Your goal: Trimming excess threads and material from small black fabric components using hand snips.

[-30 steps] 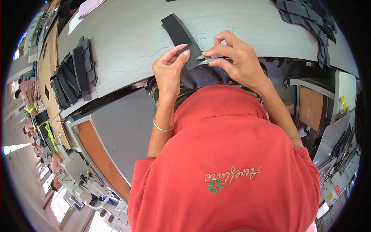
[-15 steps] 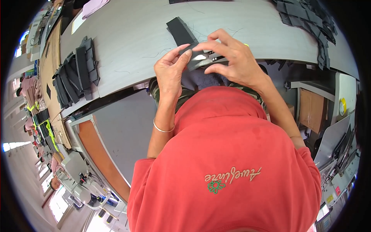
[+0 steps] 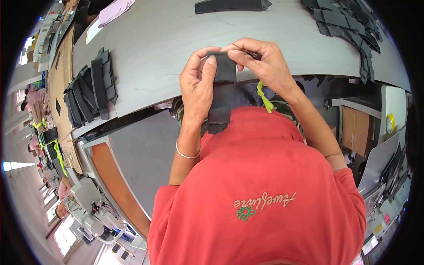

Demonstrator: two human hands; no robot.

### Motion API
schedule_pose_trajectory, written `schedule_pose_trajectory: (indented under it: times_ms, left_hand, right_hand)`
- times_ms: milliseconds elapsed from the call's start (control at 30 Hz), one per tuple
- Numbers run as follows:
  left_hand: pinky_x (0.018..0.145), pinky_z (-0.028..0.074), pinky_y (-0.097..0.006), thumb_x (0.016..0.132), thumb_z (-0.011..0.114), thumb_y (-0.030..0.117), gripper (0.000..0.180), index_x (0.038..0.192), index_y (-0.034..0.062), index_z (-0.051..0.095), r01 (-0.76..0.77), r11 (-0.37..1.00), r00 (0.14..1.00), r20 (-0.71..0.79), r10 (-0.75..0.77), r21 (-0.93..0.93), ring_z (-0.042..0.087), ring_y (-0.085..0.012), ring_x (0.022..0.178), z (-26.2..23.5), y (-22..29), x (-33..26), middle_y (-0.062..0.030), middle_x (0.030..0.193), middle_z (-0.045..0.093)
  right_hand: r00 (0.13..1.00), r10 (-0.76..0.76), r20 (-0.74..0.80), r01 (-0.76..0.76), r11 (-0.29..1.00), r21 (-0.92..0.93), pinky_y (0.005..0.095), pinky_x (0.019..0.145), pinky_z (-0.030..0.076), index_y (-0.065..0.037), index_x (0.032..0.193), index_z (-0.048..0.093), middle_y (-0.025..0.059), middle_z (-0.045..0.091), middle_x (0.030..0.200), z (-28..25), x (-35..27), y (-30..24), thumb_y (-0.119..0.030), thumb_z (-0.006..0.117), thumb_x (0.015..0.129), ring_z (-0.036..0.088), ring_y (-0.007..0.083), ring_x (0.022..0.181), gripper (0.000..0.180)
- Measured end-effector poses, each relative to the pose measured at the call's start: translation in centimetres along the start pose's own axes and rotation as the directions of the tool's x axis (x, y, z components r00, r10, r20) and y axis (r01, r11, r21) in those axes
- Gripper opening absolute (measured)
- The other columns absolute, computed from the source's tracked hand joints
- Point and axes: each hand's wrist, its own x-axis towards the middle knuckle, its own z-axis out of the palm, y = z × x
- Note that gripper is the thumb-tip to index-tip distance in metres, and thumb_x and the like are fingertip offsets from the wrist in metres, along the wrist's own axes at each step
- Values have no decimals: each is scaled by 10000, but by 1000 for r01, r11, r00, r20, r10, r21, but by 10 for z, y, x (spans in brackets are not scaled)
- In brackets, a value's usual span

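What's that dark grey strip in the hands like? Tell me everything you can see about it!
The dark grey strip looks like layered cloth. A wider flap covers its upper part; a narrower length hangs below, with a line like a seam near the bottom. It runs almost straight down the picture, past the near edge of the table toward the red shirt. The left hand presses its thumb on the upper left; the right hand pinches the upper right corner.

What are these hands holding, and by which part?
A dark grey fabric strip, pinched near its upper end by the left hand and right hand. The right also holds a mostly hidden dark tool, its held part unclear.
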Motion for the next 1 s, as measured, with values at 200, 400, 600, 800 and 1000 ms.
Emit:
schedule_pose_trajectory:
  times_ms: [200, 400, 600, 800, 1000]
  left_hand:
    - [614, 573, -290, 971, 464, 113, 215, 1106, -37, 538, 166, 977, 986, 3, -167, -137, 673, -200, 702, -5, 1, 1, -150, 917, 669]
    - [617, 573, -287, 973, 457, 126, 233, 1083, -55, 553, 208, 972, 978, 43, -205, -111, 673, -192, 702, -7, 0, 1, -159, 929, 670]
    - [616, 572, -291, 971, 468, 134, 237, 1078, -53, 566, 221, 968, 974, 74, -213, -116, 669, -179, 695, -6, -3, 0, -152, 916, 671]
    - [614, 569, -284, 969, 469, 131, 228, 1061, -51, 572, 242, 963, 969, 78, -234, -115, 668, -179, 688, -6, -2, 1, -152, 914, 672]
    - [614, 568, -286, 972, 459, 127, 228, 1067, -50, 568, 239, 962, 971, 66, -232, -134, 667, -181, 685, -8, -5, 2, -158, 918, 673]
  right_hand:
    - [928, -362, -89, 304, 872, -383, 299, 643, 412, -113, 1003, 674, -5, 622, 794, -11, 5, 6, -175, 673, 836, 557, 144, 729, 178]
    - [870, -450, 199, 447, 552, -704, 320, 679, 372, -163, 955, 684, -33, 607, 763, -25, 14, -9, -163, 660, 817, 527, 183, 694, 140]
    - [775, -516, 365, 594, 399, -699, 305, 630, 306, -164, 914, 688, -48, 605, 753, -26, 31, -16, -95, 692, 757, 461, 156, 653, 172]
    - [773, -515, 371, 608, 430, -668, 303, 638, 309, -160, 909, 692, -49, 607, 730, -32, 35, -13, -83, 690, 761, 469, 152, 651, 167]
    - [804, -507, 310, 565, 491, -663, 307, 661, 331, -143, 921, 698, -42, 611, 745, -32, 29, -17, -82, 684, 767, 495, 160, 669, 166]
